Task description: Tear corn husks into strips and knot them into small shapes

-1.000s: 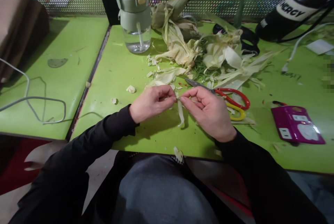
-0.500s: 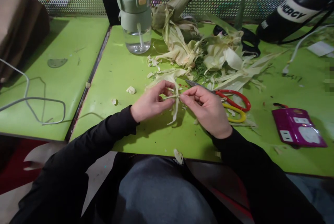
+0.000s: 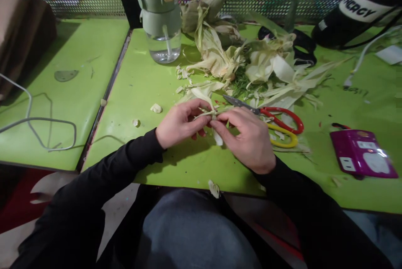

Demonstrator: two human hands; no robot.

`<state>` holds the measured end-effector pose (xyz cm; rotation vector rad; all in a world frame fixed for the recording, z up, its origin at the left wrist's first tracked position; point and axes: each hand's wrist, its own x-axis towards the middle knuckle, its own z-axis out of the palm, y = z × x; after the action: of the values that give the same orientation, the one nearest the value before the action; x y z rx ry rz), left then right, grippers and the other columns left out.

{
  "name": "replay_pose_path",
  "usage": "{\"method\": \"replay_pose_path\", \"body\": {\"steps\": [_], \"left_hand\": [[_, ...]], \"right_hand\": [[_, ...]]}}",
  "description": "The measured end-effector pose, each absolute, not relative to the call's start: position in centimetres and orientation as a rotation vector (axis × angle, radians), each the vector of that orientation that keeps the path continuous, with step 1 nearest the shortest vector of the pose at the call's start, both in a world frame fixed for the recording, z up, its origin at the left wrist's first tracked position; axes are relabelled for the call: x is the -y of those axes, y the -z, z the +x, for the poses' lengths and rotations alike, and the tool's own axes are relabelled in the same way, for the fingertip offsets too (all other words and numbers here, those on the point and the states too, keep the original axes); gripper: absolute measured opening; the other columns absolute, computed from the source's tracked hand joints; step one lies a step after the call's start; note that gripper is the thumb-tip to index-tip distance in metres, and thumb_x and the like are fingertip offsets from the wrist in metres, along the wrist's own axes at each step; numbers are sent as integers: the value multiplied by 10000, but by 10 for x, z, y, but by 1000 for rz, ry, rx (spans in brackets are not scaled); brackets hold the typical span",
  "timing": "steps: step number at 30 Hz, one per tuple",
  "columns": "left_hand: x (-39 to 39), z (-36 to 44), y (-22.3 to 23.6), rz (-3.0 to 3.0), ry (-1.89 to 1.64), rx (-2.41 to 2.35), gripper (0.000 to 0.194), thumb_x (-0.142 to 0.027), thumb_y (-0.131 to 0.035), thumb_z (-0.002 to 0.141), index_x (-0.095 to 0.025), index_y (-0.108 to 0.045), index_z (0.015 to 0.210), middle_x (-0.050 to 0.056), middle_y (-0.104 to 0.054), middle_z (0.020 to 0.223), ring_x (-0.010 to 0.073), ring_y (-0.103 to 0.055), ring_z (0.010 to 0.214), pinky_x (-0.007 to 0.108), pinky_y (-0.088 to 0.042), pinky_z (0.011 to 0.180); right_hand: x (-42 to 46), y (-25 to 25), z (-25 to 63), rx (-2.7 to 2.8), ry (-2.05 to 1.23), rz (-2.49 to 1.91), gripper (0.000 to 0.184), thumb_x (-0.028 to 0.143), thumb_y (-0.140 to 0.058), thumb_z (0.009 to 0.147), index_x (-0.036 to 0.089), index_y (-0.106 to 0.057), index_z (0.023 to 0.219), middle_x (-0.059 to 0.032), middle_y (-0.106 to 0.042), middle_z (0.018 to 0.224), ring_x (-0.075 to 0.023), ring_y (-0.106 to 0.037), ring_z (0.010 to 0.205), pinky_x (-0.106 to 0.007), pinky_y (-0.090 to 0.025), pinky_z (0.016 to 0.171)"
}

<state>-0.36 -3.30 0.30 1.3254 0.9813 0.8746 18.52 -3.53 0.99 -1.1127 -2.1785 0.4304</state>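
Note:
My left hand (image 3: 179, 123) and my right hand (image 3: 248, 138) meet over the green table (image 3: 141, 89), both pinched on one pale strip of corn husk (image 3: 210, 115). Its short end hangs down between my fingertips. Just behind my right hand lie red-handled scissors (image 3: 276, 117) with a yellow-handled pair under them. A heap of loose corn husks (image 3: 238, 64) spreads across the table beyond my hands.
A water bottle with a green lid (image 3: 161, 18) stands at the back. A purple power strip (image 3: 361, 155) lies at the right, a black bottle (image 3: 358, 9) at the far right. A grey cable (image 3: 40, 122) loops on the left table. Small husk scraps (image 3: 156, 108) dot the surface.
The hanging husk strip has been drawn up shorter between my fingers. My right hand has turned inward and closed over it, closer to my left hand.

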Motion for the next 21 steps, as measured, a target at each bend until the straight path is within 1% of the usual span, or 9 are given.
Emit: {"method": "replay_pose_path", "body": {"steps": [3, 6, 9, 12, 14, 17, 19, 21], "left_hand": [[35, -4, 0, 1486, -919, -1026, 179, -275, -611, 897, -137, -585, 1008, 6, -691, 728, 82, -662, 549, 163, -520, 501], [38, -5, 0, 1722, -939, -1064, 253, -284, -599, 915, -116, -642, 1099, -2, -686, 661, 85, -654, 548, 178, -524, 558], [40, -8, -2, 1805, -930, -1056, 314, -318, -596, 942, -120, -665, 1176, 13, -719, 689, 95, -672, 577, 185, -529, 582], [39, -9, -3, 1808, -921, -1033, 308, -350, -582, 963, -109, -686, 1123, 22, -731, 690, 96, -682, 583, 175, -531, 584], [37, -9, -2, 1900, -928, -1033, 288, -334, -560, 976, -106, -692, 1093, 24, -735, 691, 91, -678, 588, 168, -527, 598], [35, -10, 1, 2154, -984, -1066, 255, -304, -553, 981, -122, -707, 1074, 52, -776, 809, 94, -692, 649, 172, -533, 653], [34, -11, 4, 2295, -998, -1100, 258, -322, -552, 987, -143, -715, 1077, 66, -795, 902, 102, -713, 705, 175, -544, 689], [35, -12, 7, 2382, -988, -1140, 276, -346, -542, 996, -161, -721, 1093, 69, -803, 950, 107, -730, 745, 173, -555, 718]], "right_hand": [[39, -13, 183, 2191, -546, -1131, 219, 277, -541, 964, 248, -505, 749, -15, -578, 682, -177, -541, 656, -327, -414, 609], [41, -17, 183, 2209, -642, -1120, 250, 222, -512, 949, 244, -427, 715, 22, -473, 613, -145, -460, 575, -307, -356, 564], [41, -20, 185, 2193, -770, -1142, 298, 242, -489, 963, 239, -398, 680, 37, -428, 580, -131, -423, 543, -302, -332, 556], [40, -22, 186, 2166, -904, -1144, 347, 280, -483, 971, 233, -385, 642, 48, -385, 554, -120, -396, 520, -296, -319, 548], [41, -23, 186, 2140, -960, -1146, 373, 292, -486, 972, 231, -369, 623, 54, -351, 541, -115, -383, 514, -293, -311, 543], [43, -25, 186, 2111, -999, -1142, 381, 291, -492, 971, 230, -369, 615, 57, -339, 529, -112, -376, 511, -290, -307, 537], [44, -25, 186, 2098, -1015, -1143, 378, 291, -491, 973, 231, -376, 618, 57, -348, 526, -111, -377, 507, -289, -309, 530], [44, -25, 186, 2094, -1015, -1142, 375, 294, -483, 977, 232, -381, 622, 56, -356, 522, -111, -383, 504, -288, -313, 527]]}}
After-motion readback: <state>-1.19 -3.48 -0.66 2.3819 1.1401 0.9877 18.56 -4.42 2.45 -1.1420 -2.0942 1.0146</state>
